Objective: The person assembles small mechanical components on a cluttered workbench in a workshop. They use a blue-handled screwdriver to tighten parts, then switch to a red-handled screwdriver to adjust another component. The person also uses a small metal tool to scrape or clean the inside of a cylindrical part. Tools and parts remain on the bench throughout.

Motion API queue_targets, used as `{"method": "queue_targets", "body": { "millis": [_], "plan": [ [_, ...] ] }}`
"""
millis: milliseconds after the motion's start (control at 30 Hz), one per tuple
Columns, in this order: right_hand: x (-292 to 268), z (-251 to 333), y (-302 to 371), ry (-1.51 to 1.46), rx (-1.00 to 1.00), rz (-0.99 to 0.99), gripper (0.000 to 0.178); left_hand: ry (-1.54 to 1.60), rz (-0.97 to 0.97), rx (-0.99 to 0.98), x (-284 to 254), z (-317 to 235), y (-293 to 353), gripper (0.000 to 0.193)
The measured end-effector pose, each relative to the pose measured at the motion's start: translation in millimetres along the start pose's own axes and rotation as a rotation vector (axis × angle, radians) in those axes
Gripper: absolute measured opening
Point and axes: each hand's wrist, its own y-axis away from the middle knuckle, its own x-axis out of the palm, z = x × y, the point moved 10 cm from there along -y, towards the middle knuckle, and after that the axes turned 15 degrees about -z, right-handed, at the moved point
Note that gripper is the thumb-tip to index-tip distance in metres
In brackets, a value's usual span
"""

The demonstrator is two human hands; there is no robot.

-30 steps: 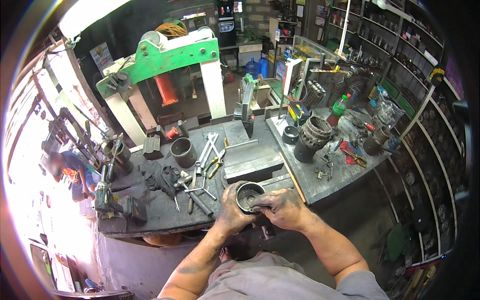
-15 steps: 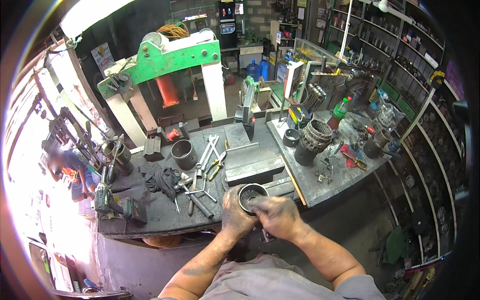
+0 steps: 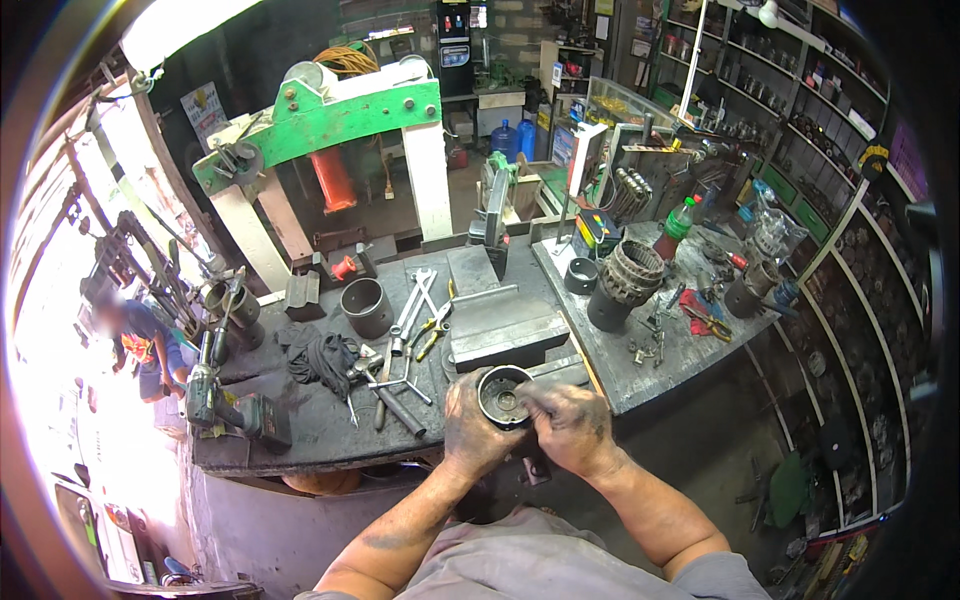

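Observation:
A round metal cup-shaped part, dark outside with a bright rim, is tilted so its hollow inside shows. My left hand is wrapped round its left side and holds it just in front of the bench vise. At the cup's right rim is my right hand, its fingers curled and pressed together. Whatever these fingers may pinch is hidden. Inside the cup, a small round centre with a hole is visible.
Wrenches, pliers, a dark rag, a metal ring and a cordless power tool lie leftward. On the right bench stand a toothed cylinder and a bottle. A person is at far left.
My right hand has shifted right, from over the cup's opening to its right rim, so more of the inside shows. My left hand keeps its hold on the cup.

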Motion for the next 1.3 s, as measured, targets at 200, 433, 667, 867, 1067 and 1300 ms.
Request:
{"method": "queue_targets", "body": {
  "millis": [200,433,667,867,1067,1300],
  "plan": [
    [2,13,3,-0.036,-0.059,0.071,0.018,-0.027,0.000,0.031,1,0,-1,0.092],
    [10,12,4,-0.055,-0.020,0.182,0.016,0.001,-0.003,-0.037,1,1,0,0.088],
    [9,22,4,-0.002,-0.066,0.142,0.018,0.001,-0.040,0.014,1,-2,0,0.086],
    [11,20,4,-0.115,-0.099,0.142,0.021,0.020,-0.107,0.005,0,-1,4,0.076],
    [13,18,7,-0.038,-0.117,0.151,0.027,0.031,-0.093,0.003,1,0,3,0.080],
    [16,22,0,-0.018,-0.161,0.154,0.021,0.059,-0.045,-0.076,5,5,3,0.079]
  ]
}}
